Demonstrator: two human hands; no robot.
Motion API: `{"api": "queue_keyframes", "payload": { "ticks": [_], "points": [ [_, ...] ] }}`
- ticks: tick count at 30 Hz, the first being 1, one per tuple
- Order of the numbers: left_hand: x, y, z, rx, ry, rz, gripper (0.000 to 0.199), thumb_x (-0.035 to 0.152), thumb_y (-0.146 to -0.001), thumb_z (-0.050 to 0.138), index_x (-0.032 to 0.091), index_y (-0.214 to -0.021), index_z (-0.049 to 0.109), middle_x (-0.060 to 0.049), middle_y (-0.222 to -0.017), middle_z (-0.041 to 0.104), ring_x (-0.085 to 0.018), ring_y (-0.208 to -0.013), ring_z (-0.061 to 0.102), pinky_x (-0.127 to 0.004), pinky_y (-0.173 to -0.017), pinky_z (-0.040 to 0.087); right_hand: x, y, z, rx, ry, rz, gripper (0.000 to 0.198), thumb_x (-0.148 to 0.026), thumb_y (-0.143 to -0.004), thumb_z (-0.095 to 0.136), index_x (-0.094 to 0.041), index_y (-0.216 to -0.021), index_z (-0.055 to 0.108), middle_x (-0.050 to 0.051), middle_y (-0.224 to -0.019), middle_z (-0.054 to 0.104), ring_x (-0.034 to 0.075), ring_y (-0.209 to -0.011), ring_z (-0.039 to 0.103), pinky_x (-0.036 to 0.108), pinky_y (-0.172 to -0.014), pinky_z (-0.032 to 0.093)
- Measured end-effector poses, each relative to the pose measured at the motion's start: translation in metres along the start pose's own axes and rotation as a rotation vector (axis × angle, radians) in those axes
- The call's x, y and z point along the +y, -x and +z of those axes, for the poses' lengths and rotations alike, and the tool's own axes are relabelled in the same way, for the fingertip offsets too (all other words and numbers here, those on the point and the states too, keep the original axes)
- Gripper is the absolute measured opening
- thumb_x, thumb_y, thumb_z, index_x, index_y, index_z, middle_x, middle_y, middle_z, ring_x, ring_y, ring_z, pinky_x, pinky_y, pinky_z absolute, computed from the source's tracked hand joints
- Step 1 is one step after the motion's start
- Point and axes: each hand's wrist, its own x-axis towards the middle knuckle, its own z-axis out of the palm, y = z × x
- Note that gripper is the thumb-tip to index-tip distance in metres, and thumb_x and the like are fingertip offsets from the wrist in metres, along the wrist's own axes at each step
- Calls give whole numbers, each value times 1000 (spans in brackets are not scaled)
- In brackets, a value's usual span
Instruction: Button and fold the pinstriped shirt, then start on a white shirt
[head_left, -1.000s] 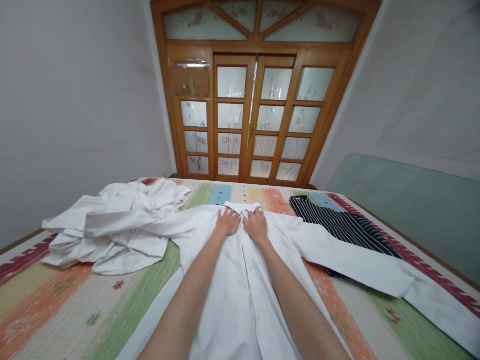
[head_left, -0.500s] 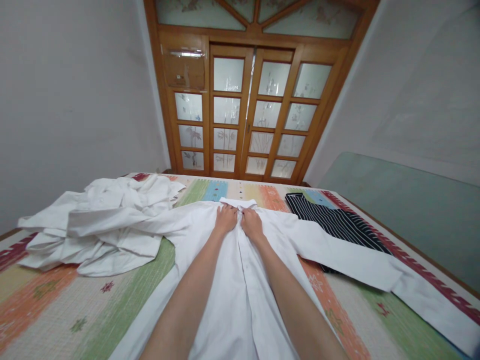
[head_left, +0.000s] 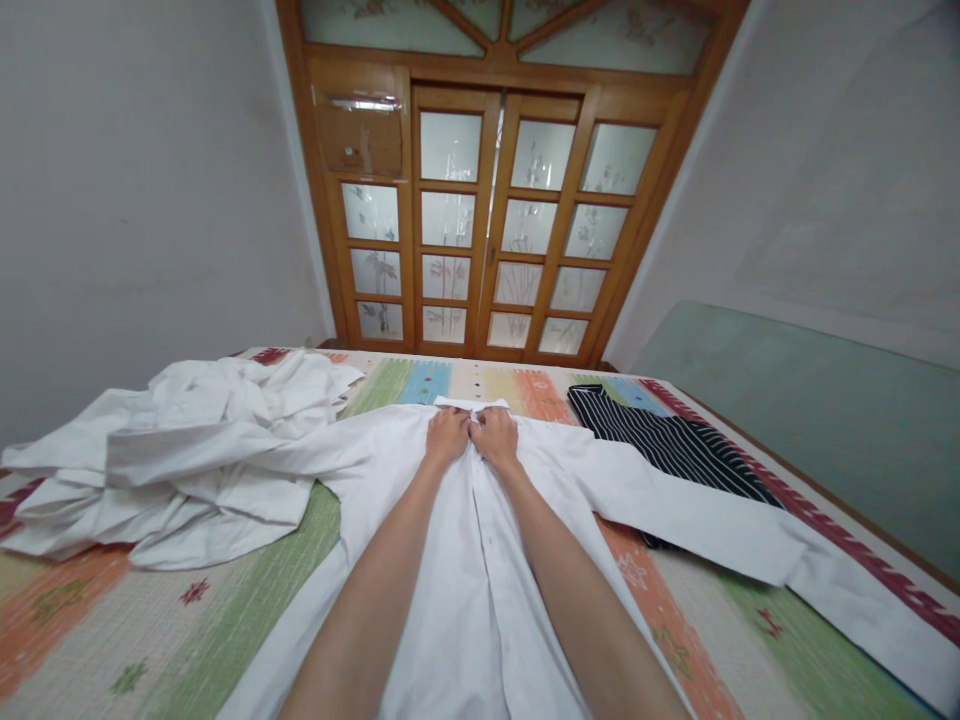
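Note:
A white long-sleeved shirt (head_left: 457, 580) lies front up, its collar (head_left: 480, 405) at the far end and its button front running toward me. Just below the collar, my left hand (head_left: 448, 435) is closed on the cloth at the neck opening. Right beside it my right hand (head_left: 495, 435) pinches the other side of the opening, the two nearly touching. Whatever button lies under the fingers is hidden. One sleeve (head_left: 697, 510) stretches out to the right, while the left sleeve reaches onto a crumpled heap of white clothes (head_left: 217, 450).
The shirt rests on a striped, patterned bedspread (head_left: 247, 590). A folded black garment with white stripes (head_left: 675, 440) lies partly under the right sleeve. Along the right side stands a pale green headboard-like panel (head_left: 795, 410). Wooden glazed doors (head_left: 487, 220) close off the far end.
My hands have drawn slightly closer together at the collar, the right one shifting a little left. The camera view has moved slightly; the shirt lies as before.

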Motion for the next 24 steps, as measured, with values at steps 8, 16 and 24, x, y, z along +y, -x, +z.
{"api": "queue_keyframes", "payload": {
  "ticks": [8,16,24],
  "points": [
    [14,0,3,58,-81,-67,29,28,-92,48,24,-112,69,-10,-121,62,-27,-113,52,-40,-99,37,4,-3,2,8,-51,84,22,-15,-93,46,-14,-95,67,12,-101,65,23,-98,55,30,-85,38],
    [15,-1,3,53,-87,0,30,32,-95,45,22,-112,68,-10,-121,61,-26,-115,49,-39,-98,36,14,-10,11,-18,-163,151,21,-15,-89,50,-15,-92,70,9,-96,68,21,-96,59,26,-83,40],
    [20,-5,2,69,-57,-45,25,29,-90,51,22,-106,70,-10,-117,61,-25,-112,49,-36,-94,39,17,-12,15,-65,-227,192,17,-25,-89,57,-17,-90,72,7,-91,71,19,-90,64,24,-79,43]
  ]
}}
